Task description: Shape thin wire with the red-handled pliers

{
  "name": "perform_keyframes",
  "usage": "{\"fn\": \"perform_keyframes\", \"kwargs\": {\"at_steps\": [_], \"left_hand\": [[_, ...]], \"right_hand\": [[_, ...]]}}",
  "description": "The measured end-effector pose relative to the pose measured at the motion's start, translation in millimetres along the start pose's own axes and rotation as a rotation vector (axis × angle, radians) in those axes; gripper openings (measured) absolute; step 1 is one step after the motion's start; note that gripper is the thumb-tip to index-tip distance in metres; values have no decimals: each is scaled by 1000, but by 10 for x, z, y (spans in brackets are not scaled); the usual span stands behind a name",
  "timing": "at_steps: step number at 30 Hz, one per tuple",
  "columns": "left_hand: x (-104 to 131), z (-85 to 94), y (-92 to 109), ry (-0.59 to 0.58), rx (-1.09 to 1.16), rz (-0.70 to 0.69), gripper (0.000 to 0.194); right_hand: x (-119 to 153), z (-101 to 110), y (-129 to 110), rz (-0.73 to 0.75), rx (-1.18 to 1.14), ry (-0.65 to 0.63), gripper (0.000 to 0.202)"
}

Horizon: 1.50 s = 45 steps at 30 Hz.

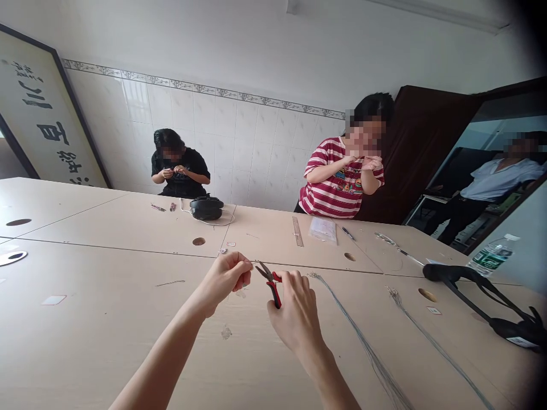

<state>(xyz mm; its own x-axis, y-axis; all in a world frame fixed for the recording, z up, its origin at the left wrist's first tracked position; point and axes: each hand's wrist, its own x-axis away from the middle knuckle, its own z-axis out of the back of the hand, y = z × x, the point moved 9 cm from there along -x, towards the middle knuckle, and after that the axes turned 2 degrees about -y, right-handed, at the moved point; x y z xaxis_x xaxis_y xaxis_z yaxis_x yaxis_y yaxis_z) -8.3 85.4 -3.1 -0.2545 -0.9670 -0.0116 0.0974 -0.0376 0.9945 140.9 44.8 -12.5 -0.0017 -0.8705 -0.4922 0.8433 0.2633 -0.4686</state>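
Clearly, both hands meet over the middle of the tabletop [128, 353], just beside each other. The right hand [294, 310] has its fingers wrapped around the pliers [273, 287], a pair with red and black handles. The pliers tilt up and to the left, their jaws a little apart and their tips near the fingertips of the left hand [231, 273]. That hand's thumb and fingers are drawn together in a narrow pinch; whatever may sit between them is too small to make out from this view.

To the right of the pliers, a wire bundle [361, 336] runs across the tabletop toward the near edge of the view, and a second bundle [436, 340] lies farther right, roughly alongside it. A small clear scrap [226, 332] lies below the hands, and a thin strand [170, 282] lies to the left. Beyond the hands are a ruler [298, 232], a clear plastic packet [323, 229] and a pen [348, 233]. At the right stands a water bottle [493, 256], near a black strapped headset [457, 293].

Across the tabletop, a person in a black top [183, 176] and another in a striped shirt [333, 182] each hold their hands raised together.
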Motion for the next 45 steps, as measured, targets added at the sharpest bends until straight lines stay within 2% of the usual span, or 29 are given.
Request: {"fn": "perform_keyframes", "kwargs": {"at_steps": [5,8,11,14,17,19,24,27,38,45], "left_hand": [[0,8,-7,2,-35,8,20],[-47,15,-85,-4,-70,18,19],[-153,9,-344,-6,-145,75,12],[-239,-48,-724,-55,-186,170,7],[-235,-78,-995,-89,-194,221,10],[-187,-71,-1080,-99,-189,241,10],[-25,-6,-1084,-98,-146,245,14],[64,31,-1086,-86,-132,250,15],[238,113,-1148,-80,-99,252,13],[271,90,-1017,-90,-93,229,13]], "right_hand": [[2,-60,8,-54,19,-74,36],[7,-77,45,-80,16,-110,34],[71,-132,242,-133,14,-159,32],[232,-248,620,-230,40,-220,31],[429,-333,973,-288,101,-201,25],[547,-377,1107,-291,129,-161,19],[761,-467,1128,-237,82,-56,19],[838,-501,1082,-188,53,-9,28],[932,-560,1093,-174,90,-4,31],[952,-560,1080,-196,73,-26,33]]}}
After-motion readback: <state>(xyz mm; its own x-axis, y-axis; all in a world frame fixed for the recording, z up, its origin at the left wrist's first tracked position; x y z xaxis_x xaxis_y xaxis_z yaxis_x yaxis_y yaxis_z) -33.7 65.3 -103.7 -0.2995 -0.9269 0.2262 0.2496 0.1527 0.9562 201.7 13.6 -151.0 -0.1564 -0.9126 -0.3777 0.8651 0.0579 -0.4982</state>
